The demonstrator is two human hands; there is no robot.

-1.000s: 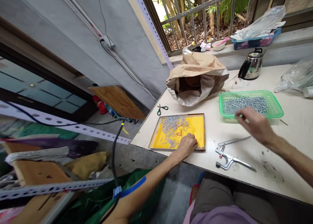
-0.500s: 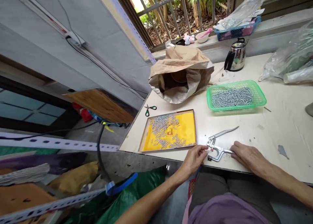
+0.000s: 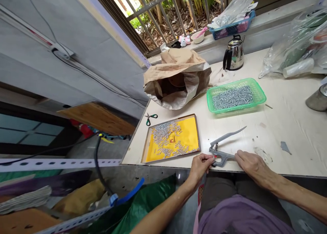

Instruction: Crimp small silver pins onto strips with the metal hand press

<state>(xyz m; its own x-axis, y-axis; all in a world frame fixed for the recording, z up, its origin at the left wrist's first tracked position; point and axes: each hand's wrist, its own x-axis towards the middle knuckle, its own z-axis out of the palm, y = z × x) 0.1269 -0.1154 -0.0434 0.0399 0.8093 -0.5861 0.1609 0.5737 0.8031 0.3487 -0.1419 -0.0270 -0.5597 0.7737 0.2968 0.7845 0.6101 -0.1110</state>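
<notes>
My right hand (image 3: 251,164) is wrapped round the lower handle of a grey metal hand-press plier (image 3: 223,157) near the table's front edge. Its upper handle slants up, apart from the lower one, with a spring and a red spot near the jaw. My left hand (image 3: 200,166) is closed in a pinch at the jaw's left side; whatever sits between thumb and forefinger is too small to make out. Left of the plier lies a shallow tray with a yellow base (image 3: 190,133), strewn with small silver metal pins (image 3: 165,133).
Many similar pins fill a green plastic basket (image 3: 261,97) behind the plier. Green-handled scissors (image 3: 150,118), an open brown paper bag (image 3: 177,77) and a steel kettle (image 3: 235,53) stand or lie farther back. Clear plastic bags (image 3: 293,47) are at right.
My left fingertips have come in to the plier's jaw, covering part of it. My right hand keeps its hold on the lower handle. The camera view has shifted slightly to the right.
</notes>
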